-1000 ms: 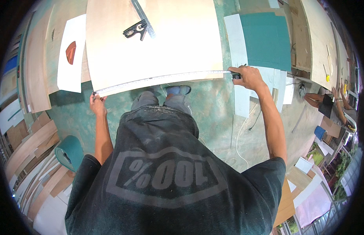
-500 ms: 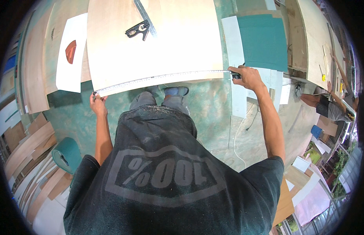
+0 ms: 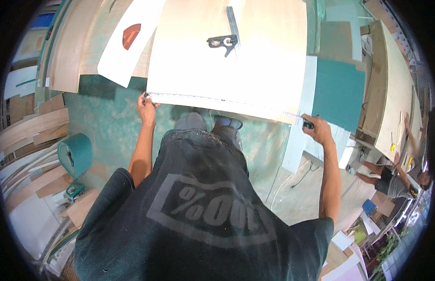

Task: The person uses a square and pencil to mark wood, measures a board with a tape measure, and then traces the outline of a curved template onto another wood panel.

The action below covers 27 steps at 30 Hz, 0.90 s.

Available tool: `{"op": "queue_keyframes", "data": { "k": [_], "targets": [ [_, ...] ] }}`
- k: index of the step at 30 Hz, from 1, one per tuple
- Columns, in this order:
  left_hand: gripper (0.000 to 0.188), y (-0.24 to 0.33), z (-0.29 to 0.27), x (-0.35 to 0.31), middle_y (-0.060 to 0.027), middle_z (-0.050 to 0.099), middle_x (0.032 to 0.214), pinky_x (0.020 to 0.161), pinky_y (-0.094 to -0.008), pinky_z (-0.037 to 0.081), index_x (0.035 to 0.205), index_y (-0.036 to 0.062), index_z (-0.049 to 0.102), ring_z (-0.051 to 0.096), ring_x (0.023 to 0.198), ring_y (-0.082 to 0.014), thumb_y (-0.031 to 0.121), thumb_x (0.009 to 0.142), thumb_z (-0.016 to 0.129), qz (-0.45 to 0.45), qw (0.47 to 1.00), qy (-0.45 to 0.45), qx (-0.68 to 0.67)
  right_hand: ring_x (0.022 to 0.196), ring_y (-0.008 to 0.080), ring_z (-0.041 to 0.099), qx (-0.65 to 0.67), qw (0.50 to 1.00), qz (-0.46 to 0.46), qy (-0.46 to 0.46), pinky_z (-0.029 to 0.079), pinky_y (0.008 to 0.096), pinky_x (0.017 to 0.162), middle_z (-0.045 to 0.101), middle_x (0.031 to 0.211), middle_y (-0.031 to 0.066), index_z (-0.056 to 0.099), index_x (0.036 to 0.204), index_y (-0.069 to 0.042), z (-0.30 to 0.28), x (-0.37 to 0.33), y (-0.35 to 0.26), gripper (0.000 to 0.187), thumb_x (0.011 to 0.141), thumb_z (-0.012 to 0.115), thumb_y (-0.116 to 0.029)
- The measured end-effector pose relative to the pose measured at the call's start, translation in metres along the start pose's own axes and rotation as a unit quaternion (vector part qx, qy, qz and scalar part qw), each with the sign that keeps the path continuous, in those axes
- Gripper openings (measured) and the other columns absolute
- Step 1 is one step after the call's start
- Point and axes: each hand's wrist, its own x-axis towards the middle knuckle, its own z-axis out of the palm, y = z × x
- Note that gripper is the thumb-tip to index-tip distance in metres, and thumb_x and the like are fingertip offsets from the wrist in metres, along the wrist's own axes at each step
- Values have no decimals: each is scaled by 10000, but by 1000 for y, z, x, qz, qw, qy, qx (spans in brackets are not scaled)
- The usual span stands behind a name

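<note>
The tape measure [image 3: 222,99] spans the two hands. The left hand [image 3: 146,110] grasps the end of the blade [image 3: 189,97] between thumb and fingers, at the near-left corner of the pale board [image 3: 226,75]. The right hand [image 3: 319,130] is clenched around the dark case [image 3: 308,124], just past the near-right corner.

Axis: from the left hand, the blade runs rightward and slightly back toward the body until it meets the right hand. Its long axis follows the near edge of the pale board, just inside that edge. Contact between blade and surface along the full span cannot be confirmed.

Reference position: the pale board extends forward from both hands. Its right edge is to the left of the right hand, so the case sits beyond the surface.

The combination square [image 3: 223,42] rests on the pale board, ahead of and between the hands, touched by neither. It appears nearer to the left hand. Its steel rule [image 3: 232,21] points forward, away from both. A white sheet [image 3: 118,61] lies ahead and left of the left hand.
</note>
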Motion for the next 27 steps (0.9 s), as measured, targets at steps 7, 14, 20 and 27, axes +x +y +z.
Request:
{"op": "queue_keyframes", "data": {
  "k": [7,14,20,27],
  "targets": [
    [289,-13,-23,15,-118,669,1082,795,-320,514,1205,-33,613,636,933,-204,128,990,508,58,986,39,150,781,271,701,112,986,24,-125,547,379,763,723,847,125,711,1185,-231,-23,-22,-18,546,650,768,-320],
    [283,42,-2,33,-141,694,1072,865,-351,488,1152,-36,648,642,953,-239,142,986,505,96,979,100,147,868,263,689,187,973,-89,-100,535,362,808,720,955,132,677,1170,-143,3,-29,-112,522,698,766,-346],
    [148,94,64,-19,-181,655,864,711,-412,507,930,17,664,647,794,-337,106,886,555,242,907,-157,308,911,218,659,415,894,-122,-118,508,342,847,716,984,114,674,1146,-57,68,-5,-230,376,830,651,-261],
    [205,77,112,-110,-148,688,912,737,-380,536,1016,37,708,667,821,-297,117,842,635,339,754,-505,246,868,108,577,632,775,-2,12,454,266,808,657,909,17,657,1081,-14,110,-17,-291,242,902,593,-164]
  ]
}}
